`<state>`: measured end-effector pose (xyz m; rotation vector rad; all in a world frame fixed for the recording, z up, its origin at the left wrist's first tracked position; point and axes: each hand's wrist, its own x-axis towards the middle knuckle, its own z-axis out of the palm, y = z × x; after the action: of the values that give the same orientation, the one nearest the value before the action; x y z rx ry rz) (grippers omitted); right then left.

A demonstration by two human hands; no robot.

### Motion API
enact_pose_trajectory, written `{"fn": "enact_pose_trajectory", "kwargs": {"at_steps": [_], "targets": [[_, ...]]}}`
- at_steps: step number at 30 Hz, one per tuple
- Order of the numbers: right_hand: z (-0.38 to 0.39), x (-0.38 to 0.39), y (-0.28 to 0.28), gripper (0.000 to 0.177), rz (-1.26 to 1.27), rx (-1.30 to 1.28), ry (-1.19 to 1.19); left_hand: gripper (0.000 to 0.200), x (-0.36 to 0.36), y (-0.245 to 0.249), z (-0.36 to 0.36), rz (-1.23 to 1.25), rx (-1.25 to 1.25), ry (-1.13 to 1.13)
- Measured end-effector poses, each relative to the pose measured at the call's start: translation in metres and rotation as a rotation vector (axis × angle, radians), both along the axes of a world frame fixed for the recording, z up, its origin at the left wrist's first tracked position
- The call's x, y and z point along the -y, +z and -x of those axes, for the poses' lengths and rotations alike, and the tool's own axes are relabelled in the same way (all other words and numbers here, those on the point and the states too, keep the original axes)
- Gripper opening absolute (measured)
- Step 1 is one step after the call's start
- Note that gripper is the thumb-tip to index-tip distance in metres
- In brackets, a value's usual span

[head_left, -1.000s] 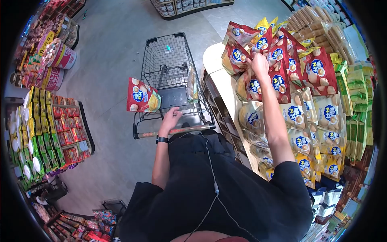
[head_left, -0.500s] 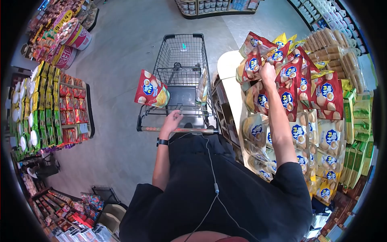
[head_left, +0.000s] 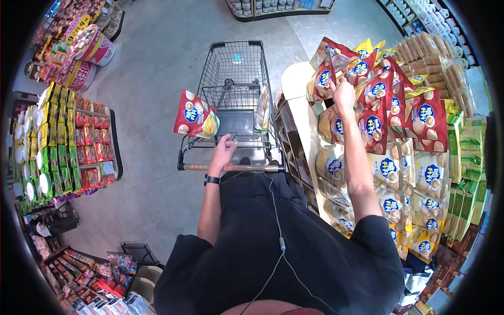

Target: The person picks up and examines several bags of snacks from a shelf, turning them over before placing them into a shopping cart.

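My right hand [head_left: 344, 98] reaches over the display on the right, thumb and finger apart, its fingertips at the edge of a small red snack bag [head_left: 324, 80]. More red snack bags [head_left: 372, 126] with blue labels lie around it, below and to its right. My left hand [head_left: 224, 151] hovers over the handle end of the shopping cart [head_left: 227, 167], fingers loosely stretched and apart, holding nothing. A red and yellow snack bag [head_left: 191, 115] leans at the cart's left side, just beyond that hand. Another bag [head_left: 262, 113] stands along the cart's right side.
Clear-packed bags [head_left: 387, 170] fill the display front below the red ones. Green packs [head_left: 462, 173] stand farther right. At left is a shelf [head_left: 116, 142] with yellow, green and red packs. Pink tubs [head_left: 100, 48] stand at upper left. A cable [head_left: 275, 210] hangs down my front.
My right hand has shifted slightly left, and its fingers, closed before, are now apart beside the small red bag. My left hand has moved a little forward. The view has shifted slightly.
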<state>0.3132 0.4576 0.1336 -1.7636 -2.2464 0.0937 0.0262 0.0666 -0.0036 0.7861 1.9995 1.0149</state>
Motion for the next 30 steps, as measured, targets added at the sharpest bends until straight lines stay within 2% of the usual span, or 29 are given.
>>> {"fn": "enact_pose_trajectory", "kwargs": {"at_steps": [2,3,5,6,8,10,11,14,15,18,19,21,24,27,30], "targets": [[0.004,0.022,0.010,0.046,-0.079,-0.075,0.027,0.065,-0.004,0.005,0.003,-0.044,-0.071,0.058],[0.009,0.038,0.023,0.045,-0.095,-0.145,0.036,0.068,-0.006,0.006,0.009,-0.052,-0.013,0.132],[0.006,0.060,0.024,0.035,-0.131,-0.252,0.080,0.069,0.001,-0.005,0.037,-0.065,-0.112,0.324],[0.005,0.074,0.028,0.034,-0.068,-0.333,0.076,0.070,0.004,-0.009,0.050,-0.069,-0.163,0.425],[0.004,0.111,0.037,0.032,0.070,-0.497,0.078,0.083,0.008,0.051,0.069,0.077,-0.365,0.581],[-0.007,0.142,0.017,0.029,0.096,-0.533,0.055,0.091,0.016,0.041,0.097,0.038,-0.723,0.685],[-0.011,0.157,0.001,0.030,0.200,-0.542,0.045,0.095,0.018,0.033,0.114,0.019,-0.906,0.726],[-0.008,0.209,-0.019,0.029,0.389,-0.536,0.035,0.104,0.018,0.001,0.168,0.067,-0.603,0.685],[-0.006,0.225,-0.022,0.028,0.403,-0.549,0.061,0.093,0.015,-0.028,0.184,0.083,-0.667,0.754],[-0.001,0.265,-0.034,0.026,0.405,-0.547,0.094,0.063,0.013,-0.020,0.193,-0.006,-0.044,0.533],[0.000,0.274,-0.041,0.025,0.490,-0.573,0.038,0.053,0.008,-0.021,0.189,0.018,-0.128,0.542],[-0.001,0.292,-0.053,0.024,0.501,-0.608,0.028,0.036,-0.002,-0.021,0.176,0.056,-0.300,0.547],[-0.001,0.309,-0.057,0.022,0.503,-0.595,-0.007,0.031,-0.008,-0.033,0.165,0.052,-0.408,0.460],[-0.003,0.318,-0.057,0.021,0.551,-0.642,-0.033,0.035,-0.012,0.007,0.129,-0.016,-0.355,0.431],[0.000,0.320,-0.042,0.022,0.687,-0.736,-0.118,0.037,-0.015,0.055,0.109,-0.060,-0.269,0.307]]}}
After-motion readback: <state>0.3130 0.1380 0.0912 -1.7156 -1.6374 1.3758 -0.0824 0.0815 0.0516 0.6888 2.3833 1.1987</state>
